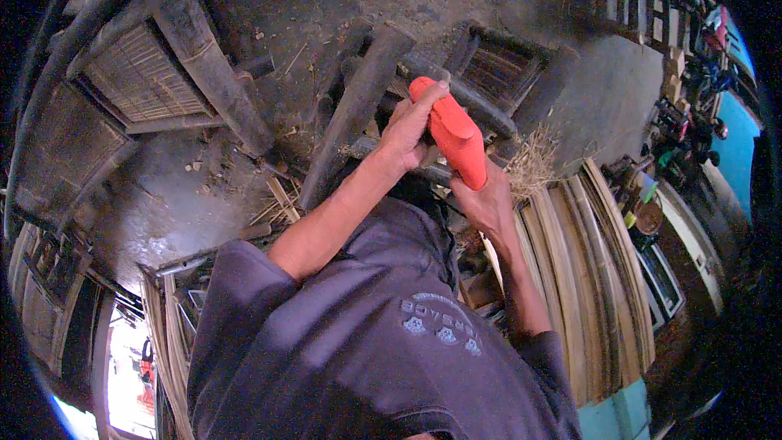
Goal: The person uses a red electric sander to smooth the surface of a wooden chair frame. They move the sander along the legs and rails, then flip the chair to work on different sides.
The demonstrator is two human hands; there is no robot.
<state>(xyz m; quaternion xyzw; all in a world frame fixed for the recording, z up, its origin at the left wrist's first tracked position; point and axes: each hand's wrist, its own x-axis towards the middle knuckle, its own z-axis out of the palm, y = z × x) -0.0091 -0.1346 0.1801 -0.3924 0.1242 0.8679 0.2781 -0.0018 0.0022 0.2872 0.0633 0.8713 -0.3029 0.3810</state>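
The person is standing over dark timber and holding a red thing [460,132] slantwise in front of the body. The left hand [405,132] is closing around its far end, thumb lying along it; the right hand [487,202] is gripping the near end, though its fingers are mostly hidden. Holding both ends is probably steadying it. I can't tell whether it is touching the wood beneath.

It is looking smooth, long and rounded, perhaps plastic. Below, a thick, rough beam [358,110] is lying at an angle. Pale straw [533,161] is spilling beside long, rough-edged boards [580,277], apparently lined up together to save room. Leftward, a slatted panel [147,73] is sitting within heavy round poles.
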